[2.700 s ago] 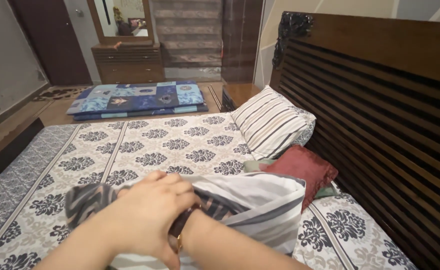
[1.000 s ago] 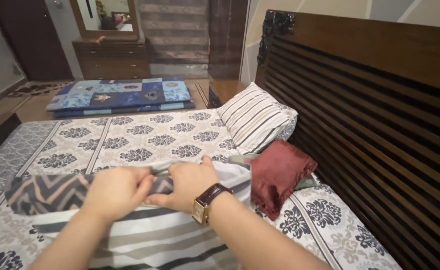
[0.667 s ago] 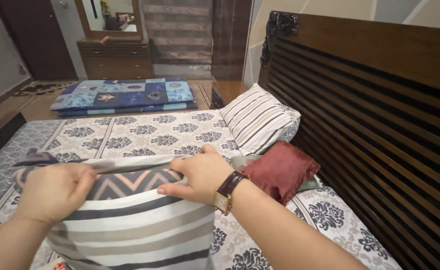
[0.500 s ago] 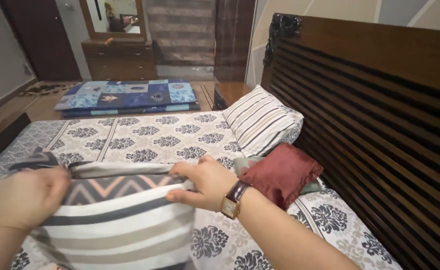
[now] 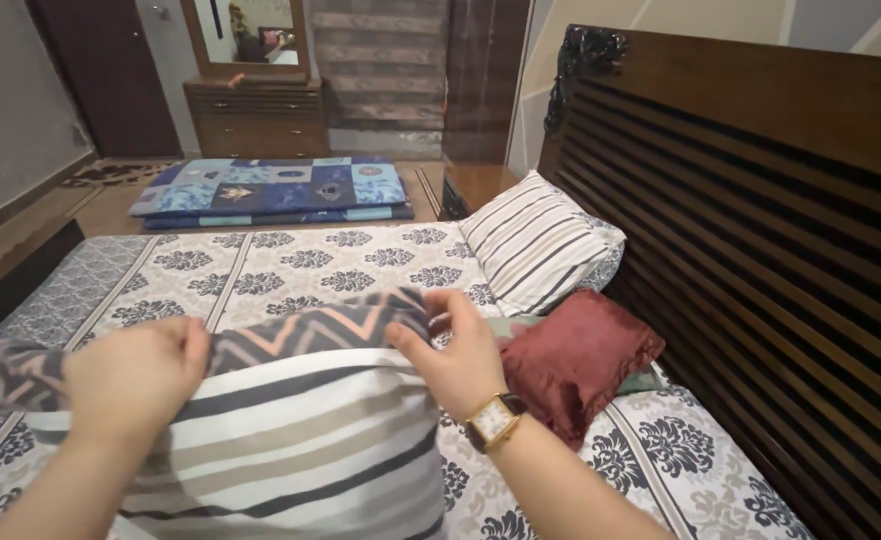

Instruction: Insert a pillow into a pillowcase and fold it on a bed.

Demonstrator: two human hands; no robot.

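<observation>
Two hands gripping striped pillowcase, zigzag pillow seemingly inside

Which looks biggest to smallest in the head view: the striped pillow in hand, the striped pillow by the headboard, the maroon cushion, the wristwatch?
1. Striped pillow in hand, though it is nearest the camera, so its lead may be inflated.
2. Striped pillow by the headboard.
3. Maroon cushion, close to the second in apparent size.
4. Wristwatch, clearly smallest.
</observation>
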